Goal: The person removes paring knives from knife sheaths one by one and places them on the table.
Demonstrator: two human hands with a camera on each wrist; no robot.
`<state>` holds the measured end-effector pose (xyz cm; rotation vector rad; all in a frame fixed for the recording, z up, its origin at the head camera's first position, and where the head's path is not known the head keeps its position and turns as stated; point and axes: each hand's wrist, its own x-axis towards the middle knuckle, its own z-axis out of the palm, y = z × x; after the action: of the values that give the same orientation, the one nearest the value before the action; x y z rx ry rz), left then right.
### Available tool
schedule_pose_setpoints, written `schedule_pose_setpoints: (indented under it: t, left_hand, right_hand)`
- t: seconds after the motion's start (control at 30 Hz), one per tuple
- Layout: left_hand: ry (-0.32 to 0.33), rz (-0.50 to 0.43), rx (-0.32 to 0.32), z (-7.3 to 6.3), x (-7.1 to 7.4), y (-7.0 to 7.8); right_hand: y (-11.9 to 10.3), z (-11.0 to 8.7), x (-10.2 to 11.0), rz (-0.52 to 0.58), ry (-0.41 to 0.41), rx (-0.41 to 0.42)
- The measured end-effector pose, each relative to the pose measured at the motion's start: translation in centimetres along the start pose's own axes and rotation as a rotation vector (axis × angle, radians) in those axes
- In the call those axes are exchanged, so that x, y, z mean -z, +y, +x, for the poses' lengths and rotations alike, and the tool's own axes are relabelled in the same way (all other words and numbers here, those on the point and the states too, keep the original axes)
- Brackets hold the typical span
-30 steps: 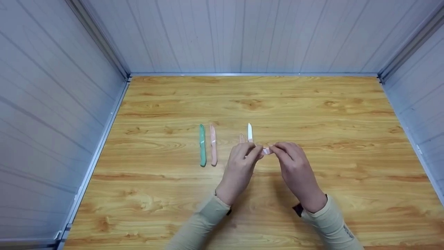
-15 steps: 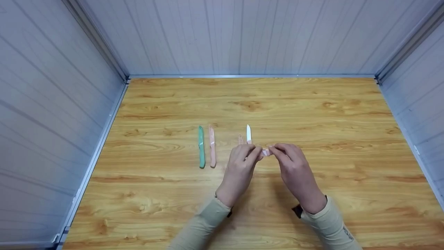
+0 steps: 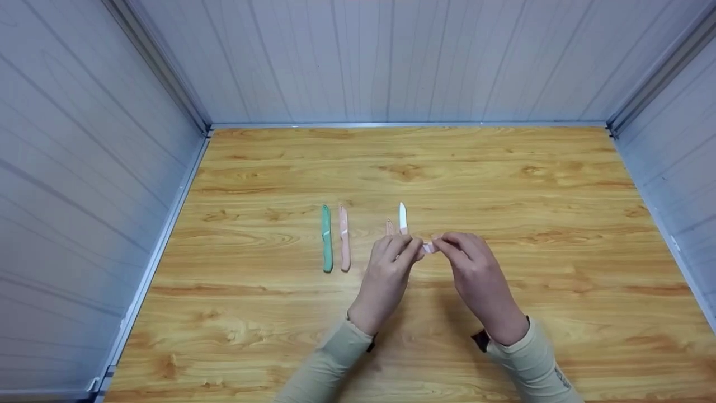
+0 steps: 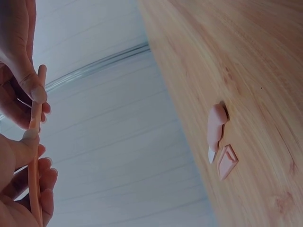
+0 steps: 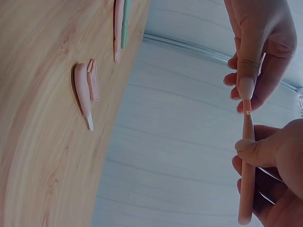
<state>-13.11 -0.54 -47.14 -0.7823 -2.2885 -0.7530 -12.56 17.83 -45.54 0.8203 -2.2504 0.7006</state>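
Observation:
Both hands hold one pink knife [image 3: 428,247] raised above the table, with a pale band showing between the fingertips. My left hand [image 3: 386,274] pinches one part of it. On the other part, my right hand [image 3: 478,274] grips with thumb and fingers. The right wrist view shows the knife [image 5: 248,170] edge-on, its thicker rounded end in the right hand and a small joint between the hands. Fingers cover much of it. Beyond the left hand lie another pink knife [image 5: 82,87] with a bare white blade and a loose pink sheath [image 5: 93,85], partly hidden in the head view.
To the left, a green knife [image 3: 327,240] and a pink sheathed knife [image 3: 344,240] lie side by side. The wooden table [image 3: 251,324] is enclosed by pale panel walls [image 3: 358,61] at the back and both sides.
Both hands keep hold of the pink knife in nearly the same place. The right fingertips sit very slightly nearer the left ones. The knives on the table have not moved.

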Motion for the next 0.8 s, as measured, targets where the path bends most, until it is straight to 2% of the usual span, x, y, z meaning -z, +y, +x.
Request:
schedule_pose_setpoints:
  t: [0.5, 0.8]
  left_hand:
    - [-0.006, -0.008, -0.008, -0.13, 0.11, -0.25]
    - [-0.014, -0.015, 0.003, -0.32, -0.01, -0.24]
  right_hand:
    - [-0.17, -0.19, -0.08, -0.005, -0.009, -0.018]
    - [-0.17, -0.27, -0.05, 0.008, -0.046, -0.041]
